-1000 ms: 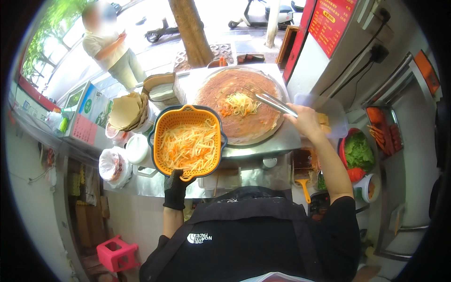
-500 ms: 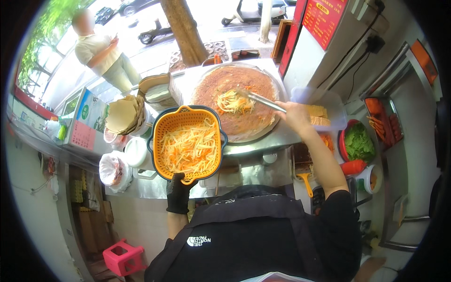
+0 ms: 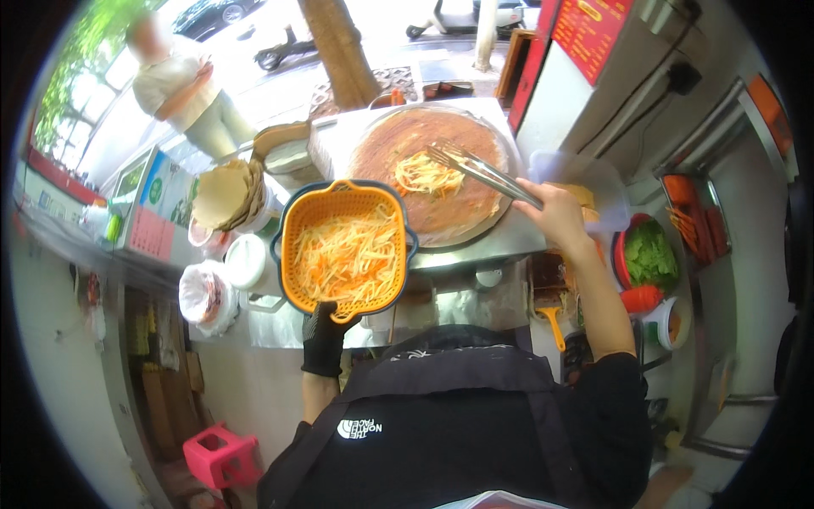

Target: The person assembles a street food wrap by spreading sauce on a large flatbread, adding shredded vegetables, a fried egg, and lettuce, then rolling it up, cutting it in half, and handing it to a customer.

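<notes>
Two hands, both occupied. Left hand (image 3: 323, 341), in a black glove, grips the near rim of a square yellow basket (image 3: 288, 240) seated in a dark outer bowl (image 3: 413, 243). Thumb lies up beside the near handle loop; the other fingers are hidden beneath, so their spread cannot be read. Basket is at the near left of a broad round flatbread (image 3: 381, 146), overlapping its edge in this view.

Right hand (image 3: 555, 214), bare, is closed around the rear end of metal tongs (image 3: 500, 181). Tong tips appear slightly parted at the right side of a small heap of pale and orange shreds (image 3: 424, 178) on the flatbread; whether they pinch any strands cannot be told.

Handling estimate: shreds look light, limp and moist, likely slippery and prone to tangle; best taken as a loose bunch, pinched mid-strand. Basket looks stiff, moderately weighted by its strands (image 3: 349, 254); held from one side it may tip, so the rim or handle loops suit. Flatbread looks thin, soft and easily torn; lift from below, near its edge.
</notes>
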{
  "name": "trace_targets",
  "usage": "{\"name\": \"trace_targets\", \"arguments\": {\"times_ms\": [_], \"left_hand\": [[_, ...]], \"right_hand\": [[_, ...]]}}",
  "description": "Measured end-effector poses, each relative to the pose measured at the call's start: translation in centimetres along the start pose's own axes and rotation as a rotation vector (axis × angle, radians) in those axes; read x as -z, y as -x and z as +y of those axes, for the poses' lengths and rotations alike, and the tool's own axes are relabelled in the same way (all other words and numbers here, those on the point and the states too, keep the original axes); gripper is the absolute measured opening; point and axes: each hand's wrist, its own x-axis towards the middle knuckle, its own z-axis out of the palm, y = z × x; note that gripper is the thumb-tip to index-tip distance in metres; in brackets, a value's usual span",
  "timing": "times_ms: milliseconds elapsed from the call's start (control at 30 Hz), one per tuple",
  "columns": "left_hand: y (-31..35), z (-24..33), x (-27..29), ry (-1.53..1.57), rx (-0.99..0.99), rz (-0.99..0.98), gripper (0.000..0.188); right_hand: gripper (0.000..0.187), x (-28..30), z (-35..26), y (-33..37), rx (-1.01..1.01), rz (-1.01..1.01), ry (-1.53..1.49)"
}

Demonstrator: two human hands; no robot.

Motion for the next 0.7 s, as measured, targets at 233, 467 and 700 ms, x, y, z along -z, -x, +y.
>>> {"name": "trace_targets", "arguments": {"times_ms": [233,467,700], "left_hand": [[0.2,1.3,-2.3,0.022,0.087,-0.011,0.031],[0.6,1.4,-3.6,-0.049,0.004,-0.127,0.049],[0.2,0.7,-3.5,0.069,0.088,-0.083,0.033]], "right_hand": [[0.045,3.5,-6.7,2.2,0.207,-0.266,-0.162],[0.039,0.6,-7.9,1.8,0.316,-0.27,-0.14],[0.034,2.0,-6.1,1.9,0.124,-0.238,-0.402]]}}
